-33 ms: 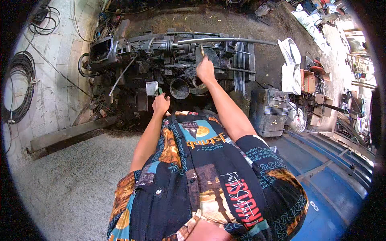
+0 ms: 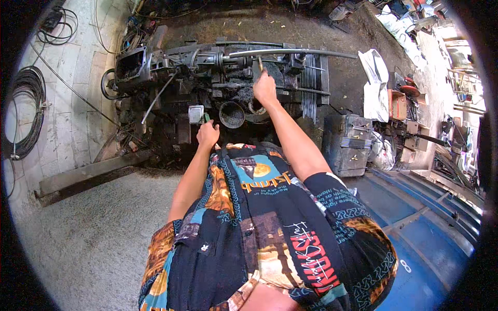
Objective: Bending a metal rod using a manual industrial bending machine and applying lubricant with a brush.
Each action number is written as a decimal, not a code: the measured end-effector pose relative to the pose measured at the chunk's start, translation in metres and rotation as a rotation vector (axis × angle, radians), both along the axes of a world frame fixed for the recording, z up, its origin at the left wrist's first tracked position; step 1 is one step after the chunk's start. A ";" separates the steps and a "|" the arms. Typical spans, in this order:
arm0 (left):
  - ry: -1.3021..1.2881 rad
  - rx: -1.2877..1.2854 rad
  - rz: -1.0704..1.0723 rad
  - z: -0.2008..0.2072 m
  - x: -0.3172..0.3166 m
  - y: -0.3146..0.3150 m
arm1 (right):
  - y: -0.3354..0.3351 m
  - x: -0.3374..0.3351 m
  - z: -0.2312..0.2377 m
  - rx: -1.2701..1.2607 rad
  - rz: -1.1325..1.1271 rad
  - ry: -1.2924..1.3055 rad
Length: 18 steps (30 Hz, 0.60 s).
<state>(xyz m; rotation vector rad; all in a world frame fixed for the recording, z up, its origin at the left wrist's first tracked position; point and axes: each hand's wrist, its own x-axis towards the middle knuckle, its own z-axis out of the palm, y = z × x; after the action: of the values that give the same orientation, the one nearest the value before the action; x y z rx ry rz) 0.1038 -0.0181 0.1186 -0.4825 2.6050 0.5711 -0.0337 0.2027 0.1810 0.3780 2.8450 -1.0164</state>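
Note:
A long, dark metal machine [image 2: 202, 59], like a lathe, lies across the view in front of me. My left hand [image 2: 208, 135] is closed round a small green handle [image 2: 207, 117] at the machine's near side, beside a pale square box [image 2: 196, 114]. Farther in and to the right, my right hand [image 2: 265, 89] grips a short tan stick-like tool [image 2: 260, 63]; its working end is too small to make out. Dark loose bits [image 2: 244, 94] lie on the machine just left of this hand. Between my hands sits a round metal cup [image 2: 231, 114].
A long grey bar [image 2: 295, 51] runs along the machine's far side past its right end. At right stand a grey metal case [image 2: 354, 145], a white sack [image 2: 374, 85] and blue panels [image 2: 415, 243]. Coiled black cable [image 2: 28, 111] lies at far left, near a beam [image 2: 98, 170].

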 end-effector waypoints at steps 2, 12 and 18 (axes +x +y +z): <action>0.012 -0.001 -0.005 0.000 0.001 0.000 | -0.001 -0.004 -0.011 0.008 0.009 -0.017; -0.006 0.010 0.025 -0.007 0.001 -0.006 | -0.005 0.038 -0.014 -0.032 0.035 -0.077; -0.026 0.018 0.041 0.002 0.001 -0.001 | -0.006 -0.002 0.001 -0.069 -0.042 -0.001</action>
<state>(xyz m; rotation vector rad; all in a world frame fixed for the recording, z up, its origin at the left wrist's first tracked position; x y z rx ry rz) 0.1051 -0.0189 0.1210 -0.5348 2.5685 0.5977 -0.0360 0.1967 0.1816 0.4339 2.8039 -1.1176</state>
